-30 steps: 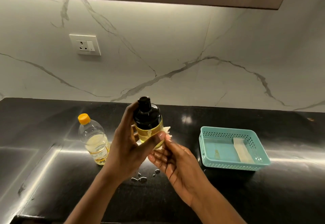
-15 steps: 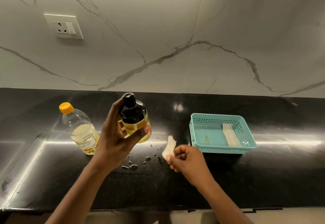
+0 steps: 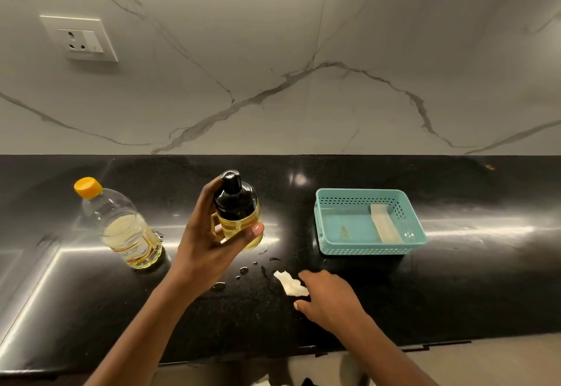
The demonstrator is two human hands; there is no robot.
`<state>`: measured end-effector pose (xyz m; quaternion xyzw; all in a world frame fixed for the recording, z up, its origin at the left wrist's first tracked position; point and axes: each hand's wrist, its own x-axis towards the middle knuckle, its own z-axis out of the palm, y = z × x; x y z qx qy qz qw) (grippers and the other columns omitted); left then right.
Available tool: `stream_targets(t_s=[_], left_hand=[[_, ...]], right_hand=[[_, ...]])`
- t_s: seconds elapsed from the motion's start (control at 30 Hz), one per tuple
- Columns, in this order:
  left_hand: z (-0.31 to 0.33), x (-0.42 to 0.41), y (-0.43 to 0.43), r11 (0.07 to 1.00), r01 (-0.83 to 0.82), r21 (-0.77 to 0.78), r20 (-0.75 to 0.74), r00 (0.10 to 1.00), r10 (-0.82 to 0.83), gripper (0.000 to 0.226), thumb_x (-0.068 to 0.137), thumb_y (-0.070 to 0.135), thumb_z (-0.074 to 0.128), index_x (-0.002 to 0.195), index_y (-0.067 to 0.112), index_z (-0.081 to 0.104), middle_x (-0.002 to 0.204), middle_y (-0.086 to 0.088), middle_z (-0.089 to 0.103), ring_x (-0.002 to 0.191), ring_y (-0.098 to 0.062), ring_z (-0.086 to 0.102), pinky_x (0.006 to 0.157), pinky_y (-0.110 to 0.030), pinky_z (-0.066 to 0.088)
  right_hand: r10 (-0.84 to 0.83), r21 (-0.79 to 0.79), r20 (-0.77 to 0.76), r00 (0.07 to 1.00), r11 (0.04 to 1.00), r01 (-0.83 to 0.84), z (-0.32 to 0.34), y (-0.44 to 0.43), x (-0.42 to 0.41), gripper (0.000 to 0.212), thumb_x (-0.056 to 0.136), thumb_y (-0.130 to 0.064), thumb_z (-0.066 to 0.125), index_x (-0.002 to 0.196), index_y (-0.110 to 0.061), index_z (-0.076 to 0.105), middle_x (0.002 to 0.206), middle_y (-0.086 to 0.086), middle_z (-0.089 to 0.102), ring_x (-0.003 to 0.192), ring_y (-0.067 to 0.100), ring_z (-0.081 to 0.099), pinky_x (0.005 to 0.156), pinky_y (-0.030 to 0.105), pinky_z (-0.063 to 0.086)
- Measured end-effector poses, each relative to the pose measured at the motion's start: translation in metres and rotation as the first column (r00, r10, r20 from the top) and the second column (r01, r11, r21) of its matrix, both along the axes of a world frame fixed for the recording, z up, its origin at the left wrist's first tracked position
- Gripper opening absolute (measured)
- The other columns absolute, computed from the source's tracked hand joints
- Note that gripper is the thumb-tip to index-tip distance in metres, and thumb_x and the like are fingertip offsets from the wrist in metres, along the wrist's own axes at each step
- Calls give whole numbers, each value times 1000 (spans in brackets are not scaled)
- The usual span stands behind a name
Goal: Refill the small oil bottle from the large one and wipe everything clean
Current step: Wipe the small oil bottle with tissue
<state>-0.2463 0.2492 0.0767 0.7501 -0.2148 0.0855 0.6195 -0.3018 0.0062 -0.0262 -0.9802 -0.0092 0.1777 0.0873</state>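
Observation:
My left hand (image 3: 206, 243) grips the small oil bottle (image 3: 238, 212), black-topped and filled with yellow oil, upright above the black counter (image 3: 455, 294). The large clear bottle (image 3: 121, 228) with an orange cap stands to its left, partly full. My right hand (image 3: 331, 297) presses a small white tissue piece (image 3: 290, 285) onto the counter with its fingertips. Several oil drops (image 3: 243, 270) lie on the counter between my hands.
A teal perforated basket (image 3: 321, 234) sits at the right with a pale strip (image 3: 385, 228) inside. A white socket plate (image 3: 80, 38) is on the marble wall. The counter's front edge runs just below my wrists.
My right hand left the small bottle, lowered with the tissue and now presses it on the counter. The left hand keeps the bottle raised. The view tilted downward.

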Motion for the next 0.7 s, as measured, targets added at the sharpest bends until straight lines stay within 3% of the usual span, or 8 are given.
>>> stream_targets(t_s=[0.07,0.1,0.2,0.27,0.4,0.53,0.63,0.7], left_hand=[[-2,1,-4,1000,8,13,-11,1000,-8,83,83,25,86,152,37,42,136,26,62,127,-1,62,95,-10,52],[-3,2,-7,1000,13,19,-17,1000,-13,83,84,27,87,153,39,42,136,25,62,128,-2,62,95,-10,52],[-7,5,-20,999,42,21,-36,998,-41,85,85,28,88,153,47,40,138,25,61,128,-1,63,93,-12,54],[-11,8,-33,997,76,4,-66,995,-76,88,85,27,90,153,53,40,140,27,60,127,-2,64,90,-20,60],[-19,18,-71,986,163,-37,-137,976,-167,100,80,23,96,160,44,39,149,22,58,131,-7,65,90,-27,63],[-21,32,-122,977,198,-80,-192,959,-210,85,73,37,97,143,50,50,139,19,66,130,-11,67,97,-33,63],[-28,47,-163,972,218,-86,-239,943,-233,73,78,31,96,138,34,55,132,6,71,125,-19,71,101,-46,63],[-35,57,-189,958,270,-91,-275,918,-285,66,84,25,92,139,27,56,129,-1,73,124,-25,72,103,-53,61]], right_hand=[[-22,57,65,998,998,19,19,-6,1,54,91,-56,69,138,-30,59,126,-1,71,114,22,69,89,37,55],[-60,157,106,993,987,43,29,-9,1,59,90,-59,69,141,-32,59,127,-3,71,112,17,68,91,34,55],[-210,552,180,961,830,78,62,-7,1,74,83,-65,76,148,-39,54,128,-13,69,100,-3,67,88,18,57],[-258,669,249,933,742,27,79,-5,4,76,81,-64,79,149,-41,53,131,-18,68,109,-7,66,91,18,59],[-275,728,332,903,683,-60,100,-18,15,66,84,-59,77,144,-41,58,131,-21,69,119,-7,63,94,18,58],[-336,688,357,872,726,-2,95,-56,25,59,83,-49,84,136,-46,57,123,-23,72,115,-5,66,98,16,55],[-358,650,335,872,757,61,89,-95,37,64,80,-52,84,135,-50,51,104,-40,64,101,-21,61,82,-2,44],[-344,606,343,874,792,74,85,-122,49,63,74,-63,79,130,-46,58,106,-34,70,99,-20,62,78,-1,43]])
